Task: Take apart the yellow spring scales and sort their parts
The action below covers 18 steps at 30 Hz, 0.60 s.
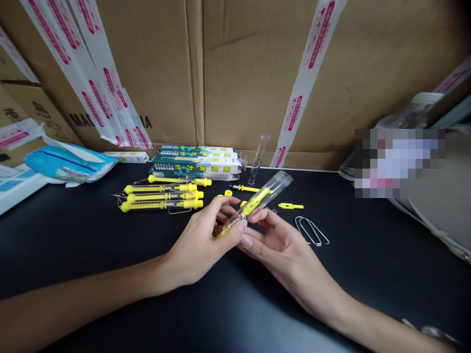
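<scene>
Both my hands meet over the black table. My left hand pinches the lower end of a clear plastic tube with a yellow plunger inside, which slants up to the right. My right hand lies under it, fingers curled round the tube's lower part. Just behind my left hand lie three assembled yellow-and-clear spring scales side by side. A bent wire hook rests to the right of my right hand.
Small yellow parts and a yellow rod are scattered behind the hands. An empty clear tube leans against the cardboard boxes at the back. Printed packets lie beside it, blue plastic bags at left.
</scene>
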Motion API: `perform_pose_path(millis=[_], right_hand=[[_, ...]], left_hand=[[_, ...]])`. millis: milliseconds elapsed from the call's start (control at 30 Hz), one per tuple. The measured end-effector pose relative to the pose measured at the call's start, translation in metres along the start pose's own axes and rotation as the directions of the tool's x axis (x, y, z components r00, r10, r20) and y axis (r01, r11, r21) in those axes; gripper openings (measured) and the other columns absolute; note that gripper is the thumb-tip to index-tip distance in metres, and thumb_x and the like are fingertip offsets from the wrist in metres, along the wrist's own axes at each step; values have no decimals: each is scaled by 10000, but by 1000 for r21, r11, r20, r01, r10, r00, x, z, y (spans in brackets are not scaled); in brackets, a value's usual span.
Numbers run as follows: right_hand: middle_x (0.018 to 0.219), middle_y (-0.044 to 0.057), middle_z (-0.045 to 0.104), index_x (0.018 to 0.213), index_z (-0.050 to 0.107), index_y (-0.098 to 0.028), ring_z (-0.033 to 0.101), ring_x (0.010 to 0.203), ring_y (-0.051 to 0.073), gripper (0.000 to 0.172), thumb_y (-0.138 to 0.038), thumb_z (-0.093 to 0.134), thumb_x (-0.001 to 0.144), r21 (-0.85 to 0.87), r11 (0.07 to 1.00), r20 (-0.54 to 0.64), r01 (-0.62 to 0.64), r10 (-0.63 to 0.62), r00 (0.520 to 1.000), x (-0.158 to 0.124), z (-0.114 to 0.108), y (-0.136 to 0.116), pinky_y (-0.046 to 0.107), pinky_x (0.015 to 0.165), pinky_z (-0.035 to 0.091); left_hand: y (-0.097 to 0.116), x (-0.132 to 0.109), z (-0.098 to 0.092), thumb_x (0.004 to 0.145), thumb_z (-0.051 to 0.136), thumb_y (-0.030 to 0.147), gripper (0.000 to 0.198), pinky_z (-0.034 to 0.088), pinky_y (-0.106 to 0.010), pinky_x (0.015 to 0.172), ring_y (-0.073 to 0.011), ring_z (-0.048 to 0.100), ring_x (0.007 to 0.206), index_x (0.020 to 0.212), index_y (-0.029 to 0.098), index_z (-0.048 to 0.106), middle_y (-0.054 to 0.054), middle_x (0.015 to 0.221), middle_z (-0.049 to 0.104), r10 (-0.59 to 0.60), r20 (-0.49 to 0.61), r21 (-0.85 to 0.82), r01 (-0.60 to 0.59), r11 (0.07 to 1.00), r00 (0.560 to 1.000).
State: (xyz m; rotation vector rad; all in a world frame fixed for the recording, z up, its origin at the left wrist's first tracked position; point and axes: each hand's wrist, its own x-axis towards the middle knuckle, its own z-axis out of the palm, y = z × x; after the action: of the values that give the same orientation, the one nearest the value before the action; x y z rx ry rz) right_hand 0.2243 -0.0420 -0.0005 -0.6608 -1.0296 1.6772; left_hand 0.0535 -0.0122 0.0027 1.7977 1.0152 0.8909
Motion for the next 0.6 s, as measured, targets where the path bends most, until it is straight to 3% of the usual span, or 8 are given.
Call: perform_pose_path(millis=[100,200,367,500,600], right_hand=[[929,-30,599,839,598,-224,614,973,102,164,-219,761,857,-195,978,-4,75,-77,997,0,3,-1,213,921,497],[1036,-3,574,908,618,-228,605,1027,127,119,-241,732,877,-277,956,16,100,-100,995,-5,8,3,252,965,493],[1023,-14,577,1046,561,-279,610,925,111,234,-244,721,879,-301,950,-26,78,-90,996,-10,10,16,237,839,533],[1058,34,604,1097,607,-221,630,902,144,277,-257,737,855,-481,876,33,16,-1,999,-5,13,23,275,801,563],[1009,41,614,1156,637,-187,627,726,127,323,-297,728,866,-578,816,30,-15,39,999,1,22,24,268,652,582]], left_hand=[[3,-2,1,972,513,471,304,457,-255,662,-150,623,703,1138,225,578,30,763,644,-22,27,67,20,998,999],[1,-1,0,985,460,525,356,367,-211,500,-97,480,481,913,203,593,73,543,502,-51,-36,-30,50,998,998],[-3,1,-2,993,361,572,446,212,-178,336,-69,235,319,812,204,538,106,406,340,-151,-143,-359,91,929,978],[-1,0,-5,996,323,583,439,187,-169,306,-67,189,275,831,223,513,115,386,325,-130,-170,-543,17,839,977],[3,0,-6,987,377,580,424,215,-165,330,-57,196,290,826,215,521,109,404,344,-98,-197,-603,-42,796,976]])
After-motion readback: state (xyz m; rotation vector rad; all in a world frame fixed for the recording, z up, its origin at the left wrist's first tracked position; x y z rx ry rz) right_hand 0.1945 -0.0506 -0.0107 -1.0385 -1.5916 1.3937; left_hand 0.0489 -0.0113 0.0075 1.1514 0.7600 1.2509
